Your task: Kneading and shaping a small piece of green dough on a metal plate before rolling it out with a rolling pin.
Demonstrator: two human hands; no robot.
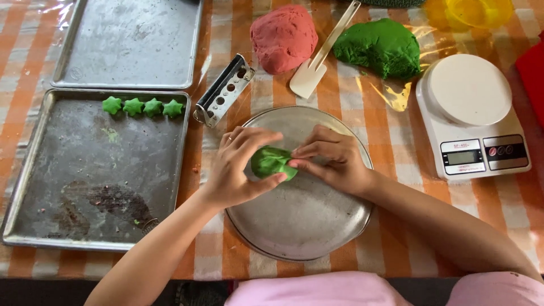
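Right now both my hands work a small lump of green dough (271, 162) above the round metal plate (306, 226) near the tabletop's front edge. My left hand (235, 170) cups it, thumb under and fingers over; my right hand (334, 158) has its grip pinching the lump's right end. I judge this the shaping step, dough not yet pressed. Four green stars (143, 107) line the back edge of the near baking tray (34, 170) at left, the metal press mould (224, 90) beside it. Loading that mould would want an even, compact piece.
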